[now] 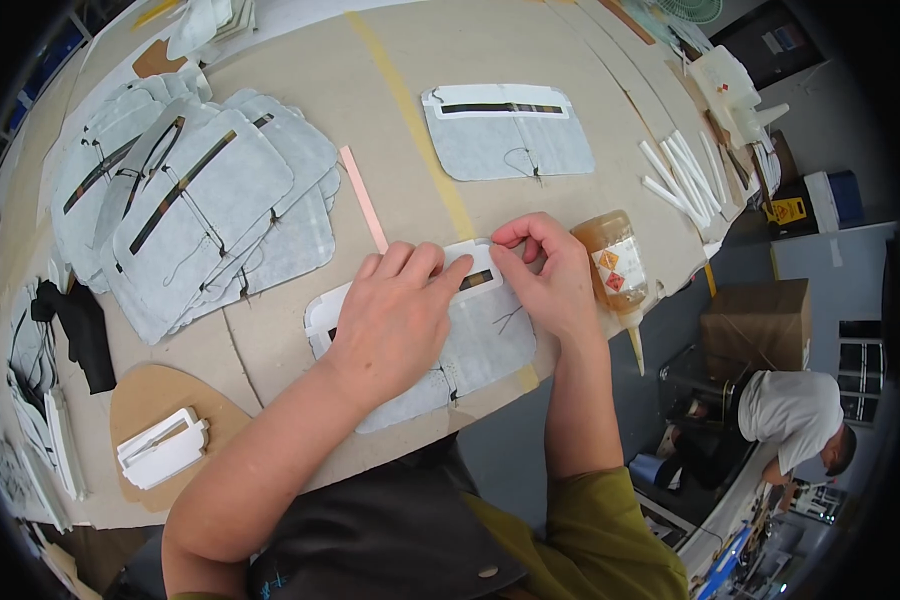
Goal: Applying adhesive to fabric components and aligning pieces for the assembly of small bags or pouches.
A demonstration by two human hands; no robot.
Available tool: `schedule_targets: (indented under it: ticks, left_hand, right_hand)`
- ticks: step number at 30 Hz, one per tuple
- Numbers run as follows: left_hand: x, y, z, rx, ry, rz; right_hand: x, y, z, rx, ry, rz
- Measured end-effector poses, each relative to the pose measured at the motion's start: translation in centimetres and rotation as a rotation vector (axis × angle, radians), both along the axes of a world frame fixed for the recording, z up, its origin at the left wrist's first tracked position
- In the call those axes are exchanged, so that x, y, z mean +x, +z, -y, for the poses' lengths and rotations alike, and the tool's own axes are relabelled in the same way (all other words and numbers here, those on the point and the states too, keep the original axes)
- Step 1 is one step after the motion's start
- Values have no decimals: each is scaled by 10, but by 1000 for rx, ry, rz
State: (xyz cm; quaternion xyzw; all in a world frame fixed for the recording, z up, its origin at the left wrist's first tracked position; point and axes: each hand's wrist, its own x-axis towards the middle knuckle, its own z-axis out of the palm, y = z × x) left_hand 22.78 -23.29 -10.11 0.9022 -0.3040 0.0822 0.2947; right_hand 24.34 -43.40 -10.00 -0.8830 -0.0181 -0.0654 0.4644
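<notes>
A light-grey fabric panel (490, 340) with rounded corners lies at the table's near edge. Along its far side runs a white strip frame (487, 283) around a dark slot, partly under my hand. My left hand (395, 315) rests flat over the frame, fingers spread and touching it. With thumb and forefinger together, my right hand (550, 275) pinches the far right corner of the panel; exactly what lies between the fingertips is too small to see. Loose dark threads (510, 318) show on the panel. A plastic glue bottle (613, 262) with amber contents lies just right of my right hand, nozzle toward me.
A pile of similar panels (270, 235) covers the left; another panel (510, 150) lies farther off. Nearby are a pink strip (363, 198), white strips (685, 175), black cloth (85, 325) and a brown board (145, 395) bearing white frames (163, 447). Someone (795, 420) sits at right.
</notes>
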Motion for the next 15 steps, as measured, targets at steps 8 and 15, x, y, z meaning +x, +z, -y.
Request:
schedule_targets:
  ticks: [8, 15]
  left_hand:
    - [-2, 1, 6, 38, 20, 8]
    - [-3, 1, 6, 66, 15, 32]
  right_hand:
    - [0, 0, 4, -27, 40, -2]
    - [-1, 3, 6, -28, 70, -13]
